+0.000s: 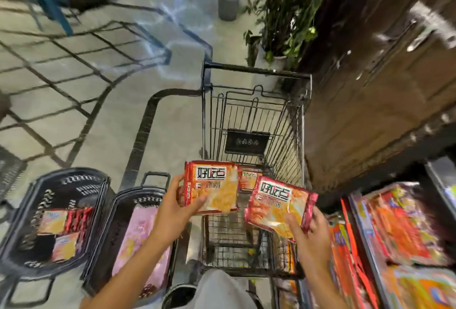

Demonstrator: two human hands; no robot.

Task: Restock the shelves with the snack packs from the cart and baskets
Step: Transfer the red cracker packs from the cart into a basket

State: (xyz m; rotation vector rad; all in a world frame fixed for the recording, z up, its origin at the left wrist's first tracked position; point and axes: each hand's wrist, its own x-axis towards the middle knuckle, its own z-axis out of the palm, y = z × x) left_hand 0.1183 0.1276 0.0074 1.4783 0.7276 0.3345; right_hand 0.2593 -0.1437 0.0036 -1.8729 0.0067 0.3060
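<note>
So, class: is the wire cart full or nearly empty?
Nearly empty. Through the wire cart bare mesh shows, with one red snack pack visible inside; more may lie hidden behind the held packs.

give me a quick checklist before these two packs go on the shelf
1. Left hand grips the left snack pack: ok.
2. Right hand grips the right snack pack: ok.
3. Both packs lifted above the cart: ok.
4. Free slot on the shelf at right: cannot tell, blurred.
5. More stock left in the cart: ok, another pack shows behind.
6. Baskets on the floor hold packs: ok.
</note>
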